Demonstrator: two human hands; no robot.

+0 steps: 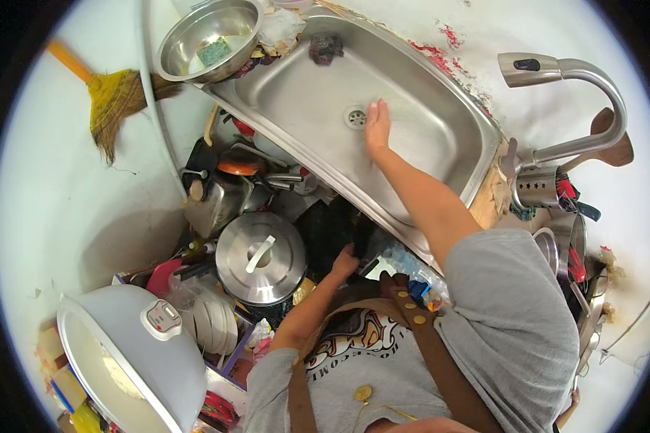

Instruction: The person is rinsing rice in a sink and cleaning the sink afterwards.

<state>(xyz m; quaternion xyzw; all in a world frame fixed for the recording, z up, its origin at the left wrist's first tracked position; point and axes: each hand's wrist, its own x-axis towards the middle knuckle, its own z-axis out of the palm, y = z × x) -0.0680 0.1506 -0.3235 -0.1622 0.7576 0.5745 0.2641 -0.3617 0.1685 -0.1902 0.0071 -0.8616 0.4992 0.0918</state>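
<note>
My right hand [377, 127] reaches flat, fingers together, into the stainless steel sink [298, 103], just beside the round drain strainer [356, 118]; nothing shows in it. Lower down, outside the sink's front edge, my left hand [346, 262] hangs near my body, its fingers partly bent and partly hidden. A dark mesh scrubber [326, 50] lies in the sink's far left corner. On the left end of the sink rests a steel bowl [168, 62] holding a green scouring pad [214, 52]. The curved faucet [617, 103] stands at the right.
Below the sink are a lidded steel pot [230, 260], pans [239, 166] and stacked white plates [215, 325]. A rice cooker [157, 362] is at lower left. A broom [111, 97] hangs on the left wall beside a pale hose [151, 108]. A utensil holder [536, 188] stands near the faucet.
</note>
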